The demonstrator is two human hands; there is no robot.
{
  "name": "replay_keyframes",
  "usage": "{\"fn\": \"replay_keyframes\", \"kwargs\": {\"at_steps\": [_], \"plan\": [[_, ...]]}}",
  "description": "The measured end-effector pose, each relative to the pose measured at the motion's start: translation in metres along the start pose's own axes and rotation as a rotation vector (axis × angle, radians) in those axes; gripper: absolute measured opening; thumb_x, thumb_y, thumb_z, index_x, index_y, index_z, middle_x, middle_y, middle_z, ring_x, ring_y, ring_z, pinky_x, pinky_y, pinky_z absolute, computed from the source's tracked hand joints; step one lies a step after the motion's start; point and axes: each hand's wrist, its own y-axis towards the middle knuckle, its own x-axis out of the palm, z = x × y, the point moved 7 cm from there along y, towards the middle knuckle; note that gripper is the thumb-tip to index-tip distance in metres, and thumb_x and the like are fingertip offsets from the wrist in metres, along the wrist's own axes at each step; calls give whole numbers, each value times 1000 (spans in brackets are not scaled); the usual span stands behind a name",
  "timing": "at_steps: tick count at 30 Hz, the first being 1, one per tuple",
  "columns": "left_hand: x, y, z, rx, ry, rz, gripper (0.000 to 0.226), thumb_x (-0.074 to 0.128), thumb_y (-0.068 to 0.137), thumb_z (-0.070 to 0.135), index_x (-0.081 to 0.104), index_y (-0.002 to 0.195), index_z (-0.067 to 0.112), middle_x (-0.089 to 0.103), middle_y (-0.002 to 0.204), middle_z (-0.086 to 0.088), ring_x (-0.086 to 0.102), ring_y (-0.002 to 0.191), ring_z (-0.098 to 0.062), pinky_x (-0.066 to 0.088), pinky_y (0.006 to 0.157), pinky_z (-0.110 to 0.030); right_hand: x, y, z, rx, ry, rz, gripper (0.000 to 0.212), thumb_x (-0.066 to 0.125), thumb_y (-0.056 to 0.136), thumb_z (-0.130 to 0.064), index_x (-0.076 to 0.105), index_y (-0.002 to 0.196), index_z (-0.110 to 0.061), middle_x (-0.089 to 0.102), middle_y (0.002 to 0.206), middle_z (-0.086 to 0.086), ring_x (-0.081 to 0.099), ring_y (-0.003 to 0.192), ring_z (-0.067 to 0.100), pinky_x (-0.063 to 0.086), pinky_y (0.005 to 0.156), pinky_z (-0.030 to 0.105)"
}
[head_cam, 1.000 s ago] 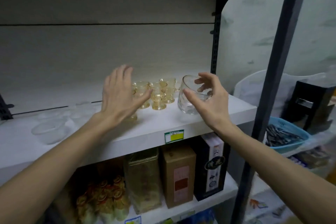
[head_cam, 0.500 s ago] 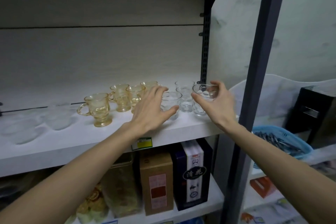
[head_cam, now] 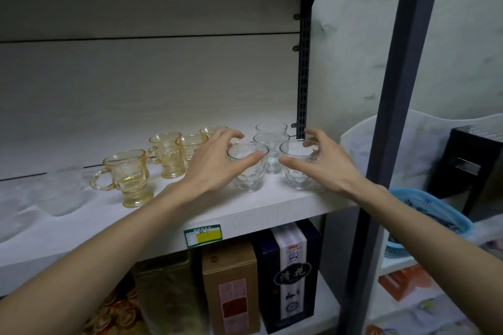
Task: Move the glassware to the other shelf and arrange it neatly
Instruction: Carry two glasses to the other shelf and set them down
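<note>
One white shelf (head_cam: 272, 212) carries all the glassware. Four amber mugs (head_cam: 128, 177) stand in a diagonal line running from 9 o'clock back toward 12, the farthest half hidden behind the left hand. Four clear tumblers (head_cam: 271, 130) form a block at the shelf's 2 o'clock corner, two in front, two behind. Faint frosted bowls (head_cam: 62, 193) sit at 9 o'clock; their count cannot be told.

The left hand (head_cam: 212, 168) has its thumb and fingers curved round the rim of the front left tumbler (head_cam: 248, 166), grasping it. The right hand (head_cam: 324, 166) grips the front right tumbler (head_cam: 299, 164) the same way. Half a second ago the left hand lay flatter in front of its glass; the right held its tumbler as it does now.

The front tumblers stand near the shelf's front edge, the right one near the end by the dark upright post (head_cam: 394, 144). Bare shelf lies in front of the mugs.

Below stand three boxes (head_cam: 231, 288).
</note>
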Motion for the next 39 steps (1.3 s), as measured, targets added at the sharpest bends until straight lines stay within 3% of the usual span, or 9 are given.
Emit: {"fn": "replay_keyframes", "kwargs": {"at_steps": [6, 10, 13, 19, 22, 26, 31, 35, 39], "plan": [[1, 30, 3, 67, -80, -52, 70, 48, 78, 85, 65, 126, 38, 60, 137, 20, 55, 126, -5, 46, 107, -44, 8, 12, 2, 14, 130, -143, 102, 69, 66, -80, 38, 150, -31, 59, 129, -11, 63, 106, 9, 51, 97, 36], [15, 47, 20, 95, -40, -359, 67, 33, 88, 83, 63, 134, 44, 60, 143, 20, 52, 135, -8, 38, 116, -44, 9, 19, 4, 5, 136, -155, 100, 73, 65, -76, 40, 149, -32, 60, 118, -17, 63, 99, 3, 52, 93, 34], [19, 50, 29, 81, 63, -454, 78, 20, 88, 86, 68, 128, 39, 68, 132, 18, 58, 128, -13, 41, 113, -46, 5, 24, 12, 17, 136, -125, 106, 67, 58, -81, 41, 148, -31, 60, 113, -18, 65, 99, 11, 53, 95, 40], [12, 53, 13, 103, 216, -330, 85, 11, 85, 90, 73, 90, 32, 76, 95, 14, 68, 98, -14, 50, 96, -42, 6, 38, 19, 53, 160, -129, 93, 76, 75, -64, 39, 150, -24, 59, 120, -8, 59, 112, 17, 46, 95, 33], [11, 53, -4, 51, 289, -306, 89, 8, 85, 90, 74, 89, 31, 75, 90, 5, 67, 94, -19, 50, 93, -44, 12, 43, 18, 54, 184, -156, 97, 78, 73, -65, 37, 151, -23, 59, 122, -7, 59, 113, 16, 47, 98, 34], [5, 51, -11, -9, 203, -205, 90, 12, 90, 84, 72, 101, 18, 73, 105, -4, 65, 99, -23, 49, 95, -44, 20, 49, 20, 5, 156, -202, 104, 85, 68, -59, 34, 152, -23, 59, 118, -8, 63, 102, 12, 50, 95, 34], [-10, 29, -5, 65, -104, -7, 61, 39, 92, 75, 72, 115, 30, 65, 122, 19, 59, 116, -5, 48, 102, -45, 16, 58, 21, -31, 211, -79, 106, 88, 63, -57, 40, 150, -20, 65, 114, -11, 65, 100, 11, 52, 94, 32], [-8, 6, -7, 125, 12, 8, 69, 52, 79, 85, 64, 128, 37, 55, 139, 21, 54, 124, -1, 49, 104, -47, -1, 82, 8, -18, 392, 142, 103, 85, 59, -61, 47, 145, -19, 66, 118, -9, 64, 110, 11, 51, 101, 34], [5, -6, -7, 163, 101, -30, 78, 59, 74, 85, 60, 134, 36, 53, 144, 18, 49, 131, -5, 47, 107, -51, 1, 115, -12, -2, 451, 177, 105, 82, 59, -64, 47, 146, -18, 60, 130, -5, 57, 122, 13, 46, 108, 35]]}}
